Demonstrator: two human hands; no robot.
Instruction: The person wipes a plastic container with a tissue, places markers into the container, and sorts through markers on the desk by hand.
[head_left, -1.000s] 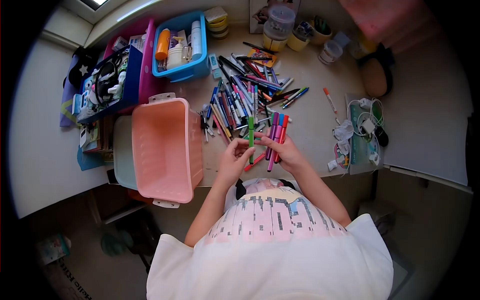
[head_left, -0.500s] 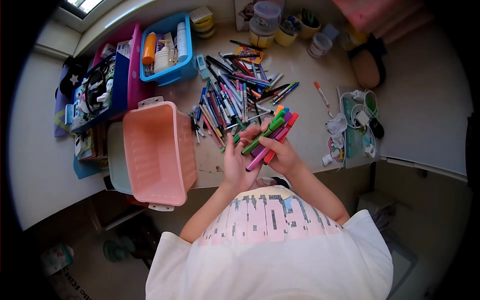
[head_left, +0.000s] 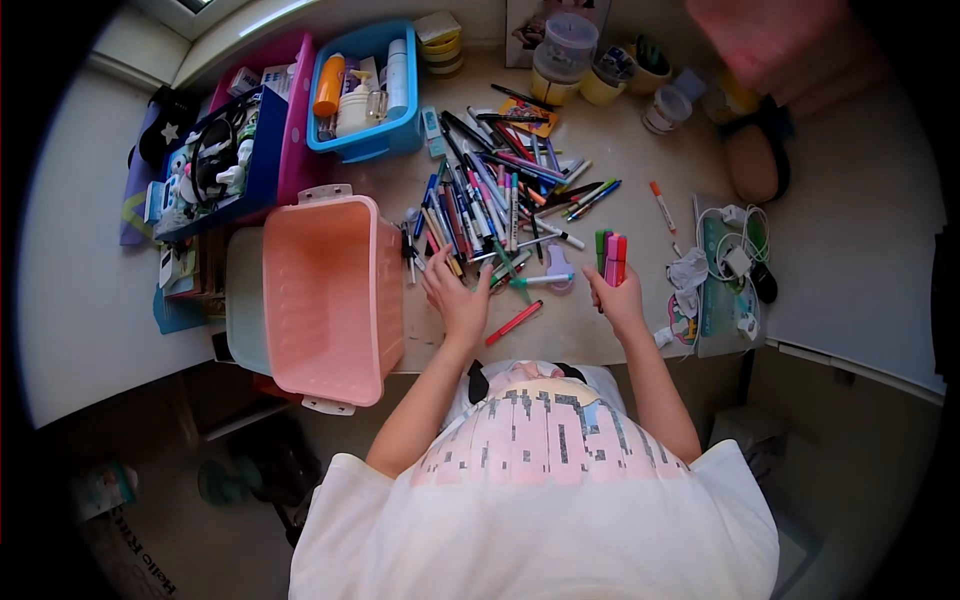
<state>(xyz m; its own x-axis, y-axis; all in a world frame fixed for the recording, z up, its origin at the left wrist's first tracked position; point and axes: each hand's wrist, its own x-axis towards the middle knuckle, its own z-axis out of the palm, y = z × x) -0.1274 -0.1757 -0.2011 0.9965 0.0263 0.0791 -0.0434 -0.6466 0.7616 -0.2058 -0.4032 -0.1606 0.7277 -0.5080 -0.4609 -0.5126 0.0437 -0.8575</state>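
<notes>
In the head view, my right hand is closed round a bunch of markers with green, purple and red-pink ends. My left hand has its fingers spread at the near edge of a large pile of pens, and nothing shows in its grasp. A red marker lies on the desk just right of my left hand. Between my hands lie a white pen with a teal cap and a pale purple flat object.
A pink bin stands left of my hands. Behind it are a blue basket of bottles and a navy box of small items. On the right lie an orange-capped marker and white cables. Lidded tubs stand at the back.
My hands have moved apart, the left toward the pile and the right to the right with the markers. A red marker now lies on the desk between them. The view has shifted slightly.
</notes>
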